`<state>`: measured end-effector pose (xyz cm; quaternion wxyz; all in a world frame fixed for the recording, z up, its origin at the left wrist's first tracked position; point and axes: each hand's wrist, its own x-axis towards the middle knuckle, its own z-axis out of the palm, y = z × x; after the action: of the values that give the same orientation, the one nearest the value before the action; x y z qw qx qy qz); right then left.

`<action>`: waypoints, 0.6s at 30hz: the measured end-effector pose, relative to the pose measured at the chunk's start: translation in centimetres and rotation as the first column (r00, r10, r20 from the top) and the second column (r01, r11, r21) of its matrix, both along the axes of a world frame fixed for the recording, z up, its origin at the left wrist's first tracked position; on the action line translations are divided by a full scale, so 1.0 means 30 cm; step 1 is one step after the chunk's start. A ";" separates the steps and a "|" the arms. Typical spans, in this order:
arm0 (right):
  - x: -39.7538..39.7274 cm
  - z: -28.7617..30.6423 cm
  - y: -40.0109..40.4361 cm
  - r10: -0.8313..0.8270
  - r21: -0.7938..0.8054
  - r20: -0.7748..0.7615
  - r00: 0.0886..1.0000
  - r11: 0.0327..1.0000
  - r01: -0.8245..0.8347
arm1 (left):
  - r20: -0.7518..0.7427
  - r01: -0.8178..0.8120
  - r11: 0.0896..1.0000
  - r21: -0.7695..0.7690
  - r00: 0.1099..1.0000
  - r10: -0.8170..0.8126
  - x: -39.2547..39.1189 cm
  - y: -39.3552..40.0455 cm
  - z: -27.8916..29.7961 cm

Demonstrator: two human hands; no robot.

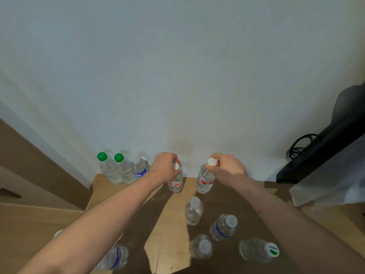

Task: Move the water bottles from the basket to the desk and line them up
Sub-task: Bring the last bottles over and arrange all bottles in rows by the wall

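Nearest, low in view: five loose bottles standing on the wooden counter [171, 244]. One with a blue label [113, 259] under the left arm. One clear with a white cap [201, 247]. One with a green and white cap [258, 250] far right. One more blue-label bottle [224, 227]. One clear bottle [193, 211] a bit farther back.

Farther away, a row along the white wall [177, 76]: two green-cap bottles [109, 169], side by side, then one blue-label bottle in the row [139, 168], then a bit of another cap, mostly hidden behind the left hand.

Left hand [164, 168]: fingers curled round the top of a red-label bottle [175, 183], standing next in the row.

Right hand [227, 169]: fingers pinching the neck of a second red-label bottle [205, 180], upright, bottom at the counter, a small gap away from the first.

Black monitor [325, 143] and one dark cable [300, 145] at the right. No basket in view.
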<state>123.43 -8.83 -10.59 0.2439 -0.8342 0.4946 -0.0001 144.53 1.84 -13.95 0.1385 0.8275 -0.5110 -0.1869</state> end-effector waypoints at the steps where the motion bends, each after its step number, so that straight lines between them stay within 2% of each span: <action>1: 0.004 -0.019 -0.010 -0.010 0.014 -0.012 1.000 1.000 0.010 | 0.006 -0.002 1.000 0.007 1.000 0.002 0.007 -0.010 -0.010; 7: 0.040 -0.115 -0.038 0.019 -0.024 -0.038 0.999 1.000 -0.020 | 0.021 -0.057 0.998 -0.010 0.998 0.057 0.037 -0.054 -0.045; 18: 0.180 -0.159 -0.053 0.063 0.030 0.018 0.998 0.997 -0.064 | 0.048 -0.091 0.991 -0.098 0.994 0.096 0.048 -0.050 -0.088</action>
<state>128.84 -10.42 -15.36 0.2610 -0.8456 0.4655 0.0081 145.97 0.34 -16.60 0.1729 0.8476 -0.4835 -0.1337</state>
